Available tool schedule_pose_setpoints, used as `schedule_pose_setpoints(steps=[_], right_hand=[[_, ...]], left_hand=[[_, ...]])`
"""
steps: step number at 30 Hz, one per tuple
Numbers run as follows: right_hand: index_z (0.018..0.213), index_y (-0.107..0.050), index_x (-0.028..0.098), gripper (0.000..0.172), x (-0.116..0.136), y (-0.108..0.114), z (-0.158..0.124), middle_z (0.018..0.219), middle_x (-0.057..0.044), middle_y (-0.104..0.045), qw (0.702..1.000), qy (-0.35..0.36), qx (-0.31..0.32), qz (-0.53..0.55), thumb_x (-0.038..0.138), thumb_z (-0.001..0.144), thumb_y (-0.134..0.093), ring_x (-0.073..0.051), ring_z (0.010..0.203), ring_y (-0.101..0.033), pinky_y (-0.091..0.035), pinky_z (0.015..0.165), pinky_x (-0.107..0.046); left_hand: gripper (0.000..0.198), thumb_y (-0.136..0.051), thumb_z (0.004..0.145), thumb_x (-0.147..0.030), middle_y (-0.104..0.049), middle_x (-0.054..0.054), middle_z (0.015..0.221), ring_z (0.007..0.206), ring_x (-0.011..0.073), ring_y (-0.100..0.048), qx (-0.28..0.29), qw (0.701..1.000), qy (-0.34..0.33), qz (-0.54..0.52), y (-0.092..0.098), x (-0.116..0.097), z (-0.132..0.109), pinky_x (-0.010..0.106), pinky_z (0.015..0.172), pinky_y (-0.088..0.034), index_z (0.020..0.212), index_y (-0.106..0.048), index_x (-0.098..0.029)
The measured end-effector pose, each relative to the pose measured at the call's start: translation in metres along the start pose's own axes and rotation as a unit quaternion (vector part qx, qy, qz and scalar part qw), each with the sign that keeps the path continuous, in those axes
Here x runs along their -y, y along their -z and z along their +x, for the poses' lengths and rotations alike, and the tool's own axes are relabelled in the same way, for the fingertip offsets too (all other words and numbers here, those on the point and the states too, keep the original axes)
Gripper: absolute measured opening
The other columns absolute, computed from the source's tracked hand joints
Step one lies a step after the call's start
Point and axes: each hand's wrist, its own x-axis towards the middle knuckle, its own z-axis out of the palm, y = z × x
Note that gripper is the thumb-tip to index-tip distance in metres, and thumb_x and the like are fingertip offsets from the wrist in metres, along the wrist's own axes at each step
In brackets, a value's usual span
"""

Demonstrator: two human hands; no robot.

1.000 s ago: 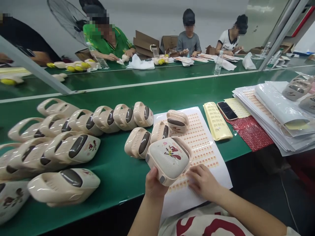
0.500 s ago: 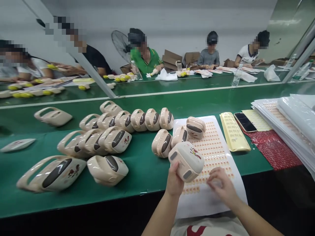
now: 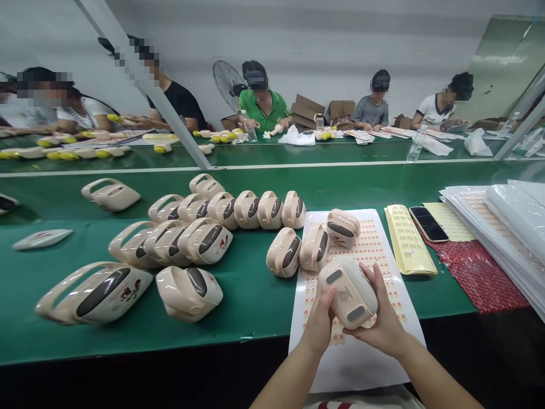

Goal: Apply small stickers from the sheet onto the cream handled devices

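Observation:
A beige plastic speaker-like case (image 3: pixel 347 291) is held between both my hands above the white sticker sheet (image 3: pixel 366 363). My left hand (image 3: pixel 319 324) grips its left side with the thumb up. Cupping its right and lower side is my right hand (image 3: pixel 383 321), fingers wrapped round it. The case shows its plain underside with two grey pads. Three more beige cases (image 3: pixel 314 247) stand just beyond on the sheet's far end.
Several beige cases (image 3: pixel 200 241) lie in rows on the green belt (image 3: pixel 255 295) to the left. A yellow sticker strip (image 3: pixel 406 238), a phone (image 3: pixel 428 223), a red bag (image 3: pixel 479 272) and stacked sheets (image 3: pixel 498 221) are right. Other people work at the far table.
My right hand left the sticker sheet and took hold of the case. The case turned over, its printed face now away from me. The view moved back and right.

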Motion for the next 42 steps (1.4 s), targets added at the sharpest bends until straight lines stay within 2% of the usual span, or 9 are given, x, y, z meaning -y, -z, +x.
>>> schedule_pose_setpoints(steps=[7,11,14,17,20,23,26,34,42], right_hand=[[0.144,-0.001,0.018,0.097,0.000,-0.003,-0.003,0.137,-0.019,-0.036,0.995,0.072,-0.074,-0.004,0.027,0.072,-0.065,-0.030,0.124,-0.041,-0.045,0.093,-0.049],[0.143,-0.008,0.013,0.096,-0.004,-0.015,-0.004,0.129,-0.022,-0.043,0.954,0.145,-0.229,-0.131,0.025,0.070,-0.070,-0.031,0.111,-0.052,-0.053,0.082,-0.049],[0.141,-0.017,0.010,0.091,-0.005,-0.011,-0.002,0.121,-0.021,-0.049,0.934,0.179,-0.248,-0.184,0.028,0.070,-0.071,-0.030,0.105,-0.055,-0.056,0.078,-0.047],[0.139,-0.021,0.007,0.087,-0.002,0.002,0.004,0.116,-0.021,-0.051,0.920,0.220,-0.232,-0.227,0.027,0.070,-0.071,-0.030,0.103,-0.056,-0.055,0.079,-0.048],[0.138,-0.022,0.007,0.083,0.001,0.014,0.009,0.115,-0.020,-0.052,0.914,0.246,-0.205,-0.247,0.023,0.072,-0.070,-0.030,0.104,-0.055,-0.055,0.080,-0.050],[0.138,-0.022,0.006,0.081,-0.002,0.019,0.009,0.115,-0.020,-0.054,0.912,0.267,-0.181,-0.253,0.025,0.074,-0.067,-0.032,0.106,-0.055,-0.055,0.081,-0.051],[0.138,-0.024,0.005,0.079,-0.007,0.023,0.006,0.114,-0.021,-0.054,0.913,0.272,-0.165,-0.256,0.025,0.074,-0.067,-0.034,0.109,-0.053,-0.054,0.083,-0.052],[0.142,-0.013,0.012,0.082,-0.005,0.035,0.012,0.128,-0.020,-0.046,0.913,0.294,-0.086,-0.269,0.018,0.077,-0.063,-0.035,0.122,-0.042,-0.050,0.088,-0.055],[0.140,-0.017,0.011,0.071,-0.001,0.043,0.018,0.128,-0.019,-0.046,0.898,0.320,-0.046,-0.300,0.013,0.080,-0.055,-0.035,0.125,-0.038,-0.049,0.089,-0.056]], left_hand=[[0.079,-0.074,0.059,-0.045,-0.056,0.009,0.121,0.103,0.0261,-0.056,-0.007,0.992,-0.083,0.091,-0.003,-0.002,-0.004,0.036,0.085,-0.047,0.127,-0.040,-0.024],[0.074,-0.072,0.060,-0.052,-0.058,0.008,0.114,0.101,0.0249,-0.057,-0.005,0.991,-0.093,0.092,-0.008,0.007,-0.011,0.034,0.080,-0.050,0.123,-0.041,-0.026],[0.068,-0.068,0.066,-0.051,-0.051,0.009,0.124,0.111,0.0264,-0.051,0.002,0.970,-0.155,0.187,-0.003,0.007,-0.014,0.038,0.088,-0.048,0.125,-0.041,-0.028],[0.048,-0.064,0.076,-0.032,-0.043,0.008,0.133,0.124,0.0261,-0.040,-0.004,0.865,-0.333,0.376,0.005,-0.006,-0.014,0.041,0.100,-0.040,0.122,-0.048,-0.029],[0.026,-0.056,0.080,-0.010,-0.055,0.008,0.119,0.114,0.0209,-0.052,0.019,0.746,-0.462,0.479,0.007,-0.024,-0.012,0.037,0.099,-0.042,0.102,-0.060,-0.024],[0.019,-0.057,0.079,-0.006,-0.064,0.009,0.107,0.098,0.0183,-0.062,0.038,0.702,-0.501,0.505,0.002,-0.037,-0.012,0.029,0.088,-0.051,0.090,-0.062,-0.019],[0.016,-0.058,0.079,-0.009,-0.066,0.010,0.107,0.093,0.0189,-0.065,0.043,0.696,-0.487,0.526,-0.002,-0.041,-0.013,0.026,0.079,-0.054,0.089,-0.064,-0.020],[0.013,-0.058,0.079,-0.018,-0.069,0.007,0.104,0.088,0.0220,-0.067,0.021,0.735,-0.418,0.534,0.000,-0.040,-0.012,0.030,0.075,-0.056,0.083,-0.069,-0.025],[0.011,-0.058,0.079,-0.018,-0.068,0.008,0.106,0.092,0.0226,-0.066,0.003,0.749,-0.400,0.529,-0.001,-0.036,-0.011,0.031,0.077,-0.055,0.079,-0.068,-0.023]])
